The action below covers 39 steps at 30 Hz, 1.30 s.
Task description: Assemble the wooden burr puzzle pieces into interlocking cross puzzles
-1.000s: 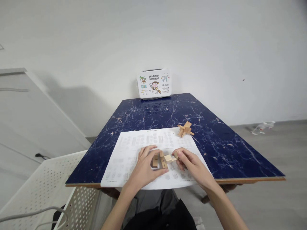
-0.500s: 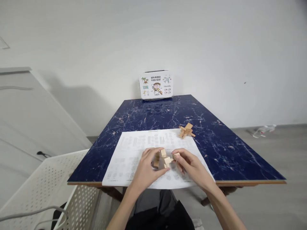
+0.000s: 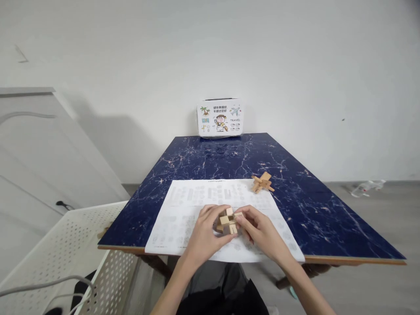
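Observation:
Between my hands, above the printed sheet (image 3: 164,210), is a cluster of pale wooden puzzle blocks (image 3: 224,220). My left hand (image 3: 208,227) curls round its left side, thumb at the near edge and fingers at the far edge. My right hand (image 3: 257,223) pinches a wooden piece (image 3: 238,215) against the right side of the cluster. How the pieces interlock is partly hidden by the fingers. Another wooden puzzle (image 3: 262,183), made of crossed sticks, rests at the sheet's far right corner.
A white case (image 3: 220,118) with cartoon prints stands at the back of the blue marbled table (image 3: 210,159), against the wall. To the left is a white perforated basket (image 3: 108,275) with a grey cable (image 3: 49,282). A clear plastic object (image 3: 367,188) lies on the floor at right.
My right hand has brought its piece in closer to the cluster, and the blocks now sit more compactly. The cluster appears turned. The whole view has shifted slightly.

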Available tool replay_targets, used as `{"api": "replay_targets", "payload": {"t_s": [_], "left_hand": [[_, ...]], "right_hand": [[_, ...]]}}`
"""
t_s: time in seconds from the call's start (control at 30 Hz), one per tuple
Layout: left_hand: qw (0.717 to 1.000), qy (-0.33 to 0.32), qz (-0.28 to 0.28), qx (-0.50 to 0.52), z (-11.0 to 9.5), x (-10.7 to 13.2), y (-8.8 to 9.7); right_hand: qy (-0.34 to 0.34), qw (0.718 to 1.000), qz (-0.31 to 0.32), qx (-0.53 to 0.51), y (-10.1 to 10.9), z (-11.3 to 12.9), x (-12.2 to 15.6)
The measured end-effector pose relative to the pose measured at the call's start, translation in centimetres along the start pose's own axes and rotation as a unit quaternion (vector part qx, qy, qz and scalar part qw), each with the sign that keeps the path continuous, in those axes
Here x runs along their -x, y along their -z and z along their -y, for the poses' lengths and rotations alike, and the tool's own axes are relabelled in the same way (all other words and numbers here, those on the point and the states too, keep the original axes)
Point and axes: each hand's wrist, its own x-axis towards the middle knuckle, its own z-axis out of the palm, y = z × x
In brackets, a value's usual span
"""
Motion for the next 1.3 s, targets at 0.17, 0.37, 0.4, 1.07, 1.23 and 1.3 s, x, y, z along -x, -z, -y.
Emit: {"api": "replay_targets", "payload": {"t_s": [0.17, 0.37, 0.4, 1.07, 1.23, 1.3], "left_hand": [[1.0, 0.0, -0.014, 0.018, 0.0, 0.1, 0.2], [1.0, 0.009, -0.016, 0.019, 0.0, 0.2, 0.2], [1.0, 0.009, -0.016, 0.018, 0.0, 0.2, 0.2], [0.998, 0.017, -0.009, 0.064, 0.1, 0.4, 0.5], [0.998, 0.008, 0.002, 0.063, -0.2, 0.5, 0.8], [0.998, 0.007, 0.005, 0.063, -0.2, 0.5, 0.8]], "right_hand": [[0.002, 1.0, -0.013, -0.012, -0.4, -0.1, -0.4], [-0.006, 1.0, 0.01, -0.012, -0.1, 0.4, -0.4], [-0.007, 1.0, 0.017, -0.012, 0.0, 0.4, -0.4], [-0.019, 0.999, 0.029, 0.025, 0.3, 1.4, -0.2], [-0.027, 0.998, 0.017, 0.06, 0.2, 1.0, -0.2], [-0.034, 0.997, 0.011, 0.062, 0.2, 1.0, -0.2]]}}
